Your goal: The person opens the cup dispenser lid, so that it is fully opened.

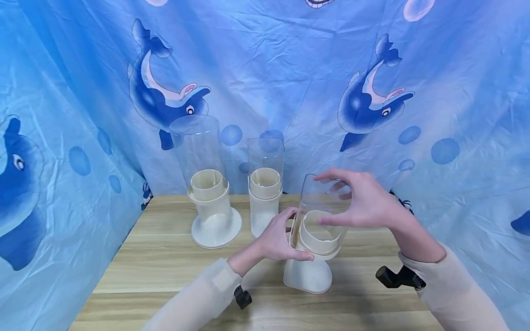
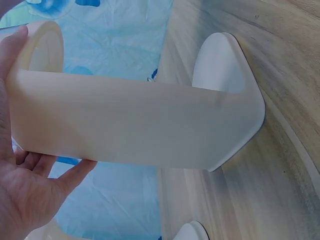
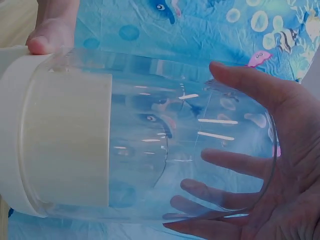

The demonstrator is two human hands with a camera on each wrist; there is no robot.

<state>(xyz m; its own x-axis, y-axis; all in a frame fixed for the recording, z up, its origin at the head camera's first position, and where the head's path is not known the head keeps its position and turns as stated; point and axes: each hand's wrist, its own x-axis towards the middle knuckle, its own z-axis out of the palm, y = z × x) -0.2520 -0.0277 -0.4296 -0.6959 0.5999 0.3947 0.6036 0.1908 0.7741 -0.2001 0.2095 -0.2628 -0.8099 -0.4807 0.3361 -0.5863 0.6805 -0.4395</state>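
A white stand (image 1: 308,274) with a broad flat foot rises from the table in front of me. A clear tube (image 3: 150,115) sits around the white inner ring (image 3: 70,135) at its top. My left hand (image 1: 275,239) grips the stand's upper part from the left, with the thumb across its front. In the left wrist view, the fingers of that hand (image 2: 30,200) curl round the white column (image 2: 130,120). My right hand (image 1: 366,202) holds the tube near its upper rim, thumb on one side and fingers round the other.
Two more white stands with clear tubes, a taller one (image 1: 213,223) at the left and a narrower one (image 1: 263,214) in the middle, stand farther back on the wooden table (image 1: 165,262). A blue dolphin-print curtain (image 1: 273,69) hangs behind and at both sides.
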